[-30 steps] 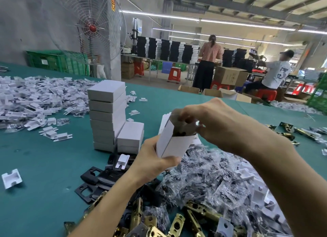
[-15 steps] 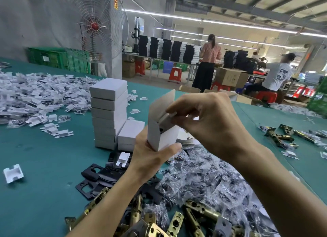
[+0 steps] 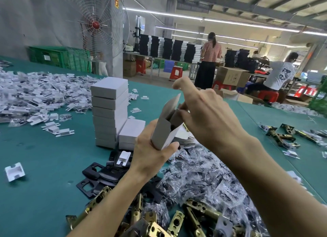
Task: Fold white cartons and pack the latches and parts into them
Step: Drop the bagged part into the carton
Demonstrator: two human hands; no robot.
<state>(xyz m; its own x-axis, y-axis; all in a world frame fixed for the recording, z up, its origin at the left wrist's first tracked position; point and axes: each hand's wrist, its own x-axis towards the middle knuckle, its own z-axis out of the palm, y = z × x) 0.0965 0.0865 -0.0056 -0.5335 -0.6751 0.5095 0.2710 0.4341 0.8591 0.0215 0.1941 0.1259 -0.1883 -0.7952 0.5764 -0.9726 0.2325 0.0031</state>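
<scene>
My left hand [image 3: 150, 153] grips a small white carton [image 3: 161, 130] upright above the green table, its top flap [image 3: 172, 104] standing open. My right hand [image 3: 205, 116] is at the carton's mouth, its fingers curled over the inner flaps; whether they pinch one is hidden. A tall stack of shut white cartons [image 3: 109, 111] stands behind, with a lower stack [image 3: 131, 132] beside it. Brass latches [image 3: 194, 212], black plates [image 3: 99, 173] and clear bags of small parts [image 3: 200, 176] lie below my hands.
A heap of white plastic pieces [image 3: 31, 95] covers the table's left side, and one lies alone [image 3: 15, 171] near the left edge. More latches [image 3: 283, 134] lie at the right. A large fan [image 3: 92, 24], green crates [image 3: 58, 56] and two people stand beyond the table.
The carton has been turned more upright and raised a little. My right hand has moved from folding the top flap down into the carton's mouth, and the flap has sprung up.
</scene>
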